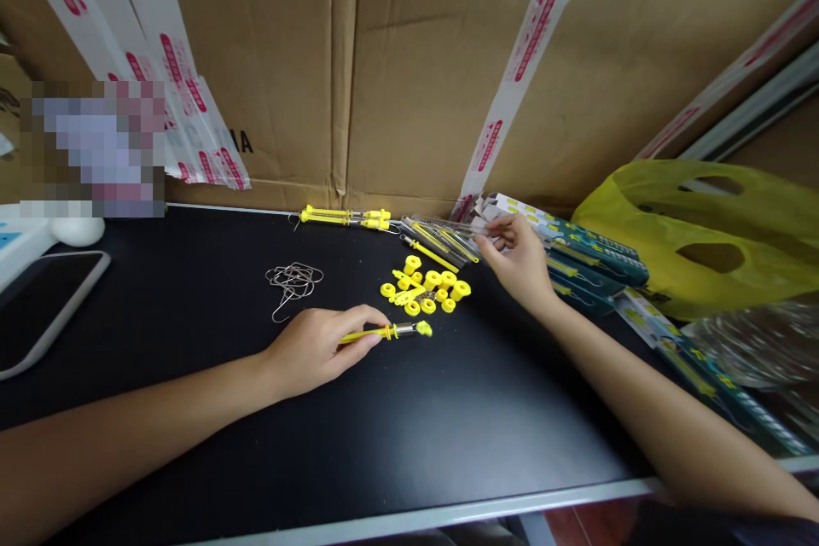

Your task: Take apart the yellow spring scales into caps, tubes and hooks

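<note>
Between thumb and fingers, my left hand (326, 345) pinches a yellow rod (363, 335) with a silver metal sleeve and a yellow-green blob at its right end. At the back right, my right hand (517, 254) holds a thin clear tube (448, 224) over a pile of springs and yellow rods (441, 241). Small yellow plastic parts (428, 283) lie between the two hands. A tangle of wire hooks (294, 280) rests behind my left hand. Assembled yellow pieces (342, 217) lie by the cardboard.
Green and white packages (595, 252) and a yellow plastic bag (678, 230) are at the right. A phone (51, 303) lies at the left on the black table (448, 435). A large cardboard box (409, 85) stands along the back.
</note>
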`<state>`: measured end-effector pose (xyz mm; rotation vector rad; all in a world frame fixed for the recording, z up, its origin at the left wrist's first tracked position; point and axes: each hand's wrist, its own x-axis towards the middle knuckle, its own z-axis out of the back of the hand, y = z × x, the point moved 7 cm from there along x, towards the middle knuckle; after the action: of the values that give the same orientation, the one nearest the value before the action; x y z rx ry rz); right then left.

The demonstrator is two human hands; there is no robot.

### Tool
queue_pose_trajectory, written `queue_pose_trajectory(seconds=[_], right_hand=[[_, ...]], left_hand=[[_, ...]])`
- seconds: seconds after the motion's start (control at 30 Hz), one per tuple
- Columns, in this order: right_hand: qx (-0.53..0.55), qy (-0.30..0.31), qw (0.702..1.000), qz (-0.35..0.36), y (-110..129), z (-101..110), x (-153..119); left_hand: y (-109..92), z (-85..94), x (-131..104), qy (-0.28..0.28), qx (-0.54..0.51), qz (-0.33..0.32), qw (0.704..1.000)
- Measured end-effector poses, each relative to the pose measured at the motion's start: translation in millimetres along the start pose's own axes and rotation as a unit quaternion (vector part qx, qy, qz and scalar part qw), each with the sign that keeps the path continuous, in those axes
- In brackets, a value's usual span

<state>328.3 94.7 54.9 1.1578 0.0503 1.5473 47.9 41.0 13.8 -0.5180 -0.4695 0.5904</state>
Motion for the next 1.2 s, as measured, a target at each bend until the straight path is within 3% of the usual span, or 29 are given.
queue_pose_trajectory(seconds=[0.33, 0.6, 0.73, 0.8, 0.87, 0.97, 1.07, 1.2], right_hand=[[-0.256, 0.074, 0.964, 0.006, -4, -14, -9], [-0.285, 0.091, 0.953, 0.042, 0, -19, -10], [-0.231, 0.043, 0.968, 0.089, 26, -12, -14], [-0.16, 0.054, 0.976, 0.136, 49, -14, -24], [-0.089, 0.119, 0.972, 0.183, 74, -23, -39], [-0.018, 0.244, 0.942, 0.231, 106, -40, -70], [0.029, 0.306, 0.932, 0.195, 118, -51, -88], [0.088, 0.328, 0.933, 0.116, 113, -60, -94]], left_hand=[[-8, 0.9, -1, -0.009, 0.045, -0.03, 0.999], [-8, 0.6, 0, 0.004, 0.042, -0.026, 0.999], [-8, 0.9, 0, -0.001, 0.046, -0.023, 0.999], [-9, 1.2, 0, -0.004, 0.049, -0.027, 0.998], [-10, 1.7, 0, -0.006, 0.051, -0.032, 0.998], [-11, 2.3, 0, -0.008, 0.046, -0.038, 0.998], [-9, 2.4, 0, -0.009, 0.03, -0.034, 0.999], [-8, 2.5, -1, -0.01, 0.03, -0.025, 0.999]])
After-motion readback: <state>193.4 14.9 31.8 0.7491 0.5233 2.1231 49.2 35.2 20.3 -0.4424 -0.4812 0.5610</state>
